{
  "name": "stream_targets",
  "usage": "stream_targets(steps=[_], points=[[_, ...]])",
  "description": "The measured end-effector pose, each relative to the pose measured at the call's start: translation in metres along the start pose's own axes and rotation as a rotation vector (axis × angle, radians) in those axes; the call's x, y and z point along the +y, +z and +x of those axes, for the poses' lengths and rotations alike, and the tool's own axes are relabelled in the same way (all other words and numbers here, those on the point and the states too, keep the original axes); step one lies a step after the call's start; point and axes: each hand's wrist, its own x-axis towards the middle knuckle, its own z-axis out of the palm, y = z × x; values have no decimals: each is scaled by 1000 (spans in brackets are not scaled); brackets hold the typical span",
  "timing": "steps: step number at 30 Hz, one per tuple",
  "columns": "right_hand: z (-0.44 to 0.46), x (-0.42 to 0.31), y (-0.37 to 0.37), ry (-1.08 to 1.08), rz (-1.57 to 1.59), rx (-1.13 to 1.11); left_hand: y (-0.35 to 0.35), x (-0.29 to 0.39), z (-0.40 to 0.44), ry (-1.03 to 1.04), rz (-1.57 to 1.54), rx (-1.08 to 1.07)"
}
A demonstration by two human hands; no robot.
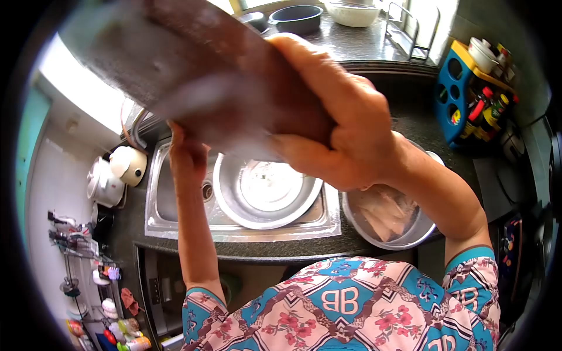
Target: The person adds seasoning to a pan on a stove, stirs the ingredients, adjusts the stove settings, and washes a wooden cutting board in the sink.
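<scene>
Close to the camera, a dark brown slab (pixel 193 76) that looks like a wooden cutting board is held up and tilted, its face wet or blurred in places. My right hand (pixel 357 128) is closed on its right end, thumb below and fingers over the upper edge. At its lower left edge is my left hand (pixel 190 155), fingers curled and partly hidden behind the slab, seemingly gripping it. Beneath, a round metal basin (pixel 225 202) sits in the steel sink (pixel 158 205). To the right, another metal basin (pixel 357 231) holds pale pieces of food (pixel 386 213).
A blue rack (pixel 451 88) with sauce bottles (pixel 492 114) stands at the right back. On the back ledge are a dark pan (pixel 295 20), a pale bowl (pixel 354 14) and a wire rack (pixel 410 35). A cream pot (pixel 129 164) stands left of the sink.
</scene>
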Motion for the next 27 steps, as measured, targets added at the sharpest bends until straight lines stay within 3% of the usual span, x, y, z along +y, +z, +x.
stream_targets(steps=[3,5,7,15,19,22,24,26,27], points=[[1,5,-9,26,25,25,15,-12,5,-23,-11,-81],[-1,9,-20,147,31,-80,24,-25,13,-35,-64,-69],[-2,10,-36,189,-13,-100,22,-43,27,-163,-102,-334],[-24,2,-139,88,-216,-67,155,-112,74,-233,-212,-609],[-53,-19,-191,184,-384,36,253,-134,84,-198,25,-693],[-71,-30,-226,232,-550,105,325,-152,78,-304,73,-781],[-79,-36,-247,342,-537,166,338,-213,110,-114,206,-1071],[-84,-38,-264,372,-583,222,365,-231,108,-219,131,-1149],[-85,-38,-270,416,-612,246,386,-231,91,-557,-134,-1004]])
